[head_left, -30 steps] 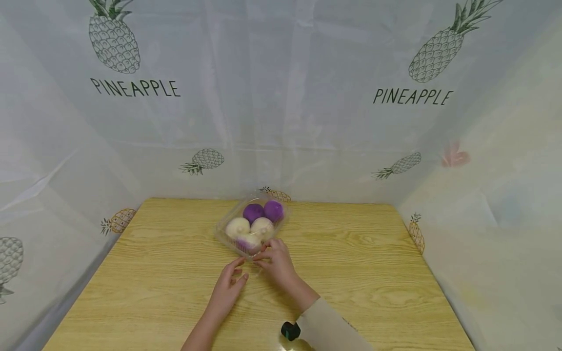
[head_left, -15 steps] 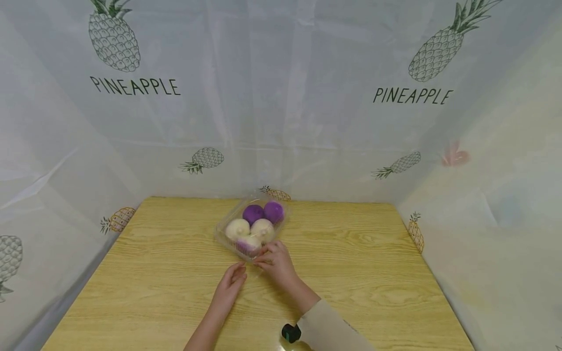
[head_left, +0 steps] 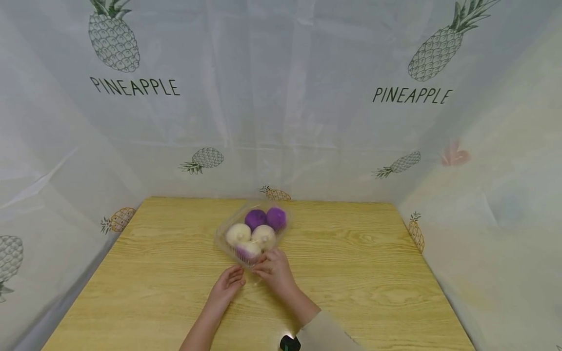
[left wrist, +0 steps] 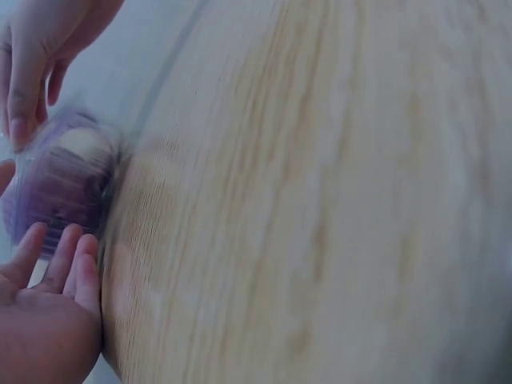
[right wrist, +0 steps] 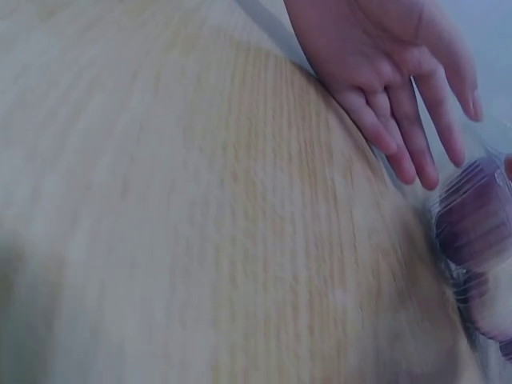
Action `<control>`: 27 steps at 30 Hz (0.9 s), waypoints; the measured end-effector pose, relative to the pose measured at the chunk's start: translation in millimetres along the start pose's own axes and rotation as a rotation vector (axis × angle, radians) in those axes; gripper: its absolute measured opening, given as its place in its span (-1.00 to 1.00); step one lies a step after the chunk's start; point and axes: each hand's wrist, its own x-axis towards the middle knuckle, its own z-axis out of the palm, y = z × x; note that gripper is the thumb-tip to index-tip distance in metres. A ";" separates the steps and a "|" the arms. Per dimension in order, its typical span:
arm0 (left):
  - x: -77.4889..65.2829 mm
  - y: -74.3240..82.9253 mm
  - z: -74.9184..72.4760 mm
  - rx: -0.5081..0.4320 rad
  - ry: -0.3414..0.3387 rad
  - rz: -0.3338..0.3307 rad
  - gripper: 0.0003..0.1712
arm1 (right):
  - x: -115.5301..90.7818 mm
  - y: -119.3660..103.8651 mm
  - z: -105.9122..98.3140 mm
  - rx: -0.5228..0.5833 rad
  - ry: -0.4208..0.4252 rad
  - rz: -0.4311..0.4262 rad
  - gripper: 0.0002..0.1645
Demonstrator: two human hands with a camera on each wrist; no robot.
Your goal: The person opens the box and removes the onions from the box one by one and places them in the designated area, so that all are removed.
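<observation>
A clear plastic box sits on the table in the head view, one corner towards me. Inside are two purple balls and three cream-white ones, turnip-like, the nearest with a purple patch. My right hand pinches the box at its near corner, thumb and fingers on the edge. Just left of that corner is my left hand, palm turned towards the box. The left wrist view shows the left hand's fingers fairly straight beside the box's ribbed side.
The wooden table stretches to both sides of the box. Behind and around it hangs a pale curtain with pineapple prints. A small black object is by the right sleeve at the front.
The box has shifted slightly towards me, with the right hand moving back along with it. The left hand has drawn back a little as well.
</observation>
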 end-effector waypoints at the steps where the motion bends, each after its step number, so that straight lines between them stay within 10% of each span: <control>1: 0.0 -0.2 -0.5 0.000 0.000 -0.004 -0.40 | -1.2 -1.1 0.4 -0.008 0.006 -0.004 -0.88; 27: -6.5 -0.3 -4.4 -0.163 -0.049 -0.105 -0.70 | -19.4 -39.6 -1.2 0.062 0.004 0.149 -0.90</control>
